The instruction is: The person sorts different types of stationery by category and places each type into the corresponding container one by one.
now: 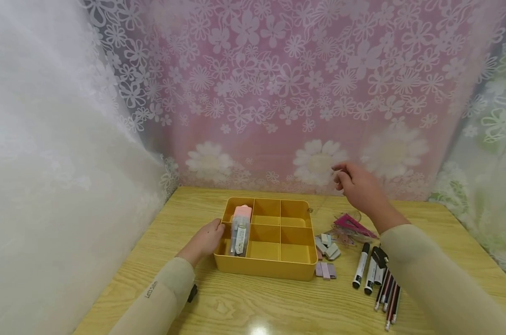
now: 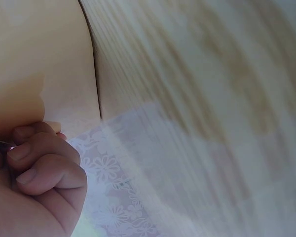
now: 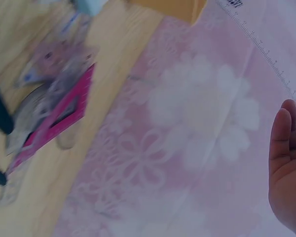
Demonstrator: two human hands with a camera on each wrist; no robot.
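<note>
My left hand (image 1: 208, 238) grips the left wall of a yellow divided organizer box (image 1: 265, 269), fingers curled at its rim. A clear container with a pink top (image 1: 241, 230) leans across a divider in the left-hand compartments. My right hand (image 1: 355, 186) is raised behind and right of the box, pinching a clear ruler (image 3: 274, 61) with printed scale marks. In the left wrist view the curled left fingers (image 2: 52, 173) press against the tan box wall (image 2: 64, 54).
Right of the box lie several erasers (image 1: 329, 247), a purple banded piece (image 1: 326, 271), a pink set square (image 1: 355, 224) among clear drawing tools, markers (image 1: 361, 265), a black item (image 1: 379, 257) and pencils (image 1: 388, 298). A floral curtain (image 1: 278, 93) hangs behind the wooden table (image 1: 236, 302).
</note>
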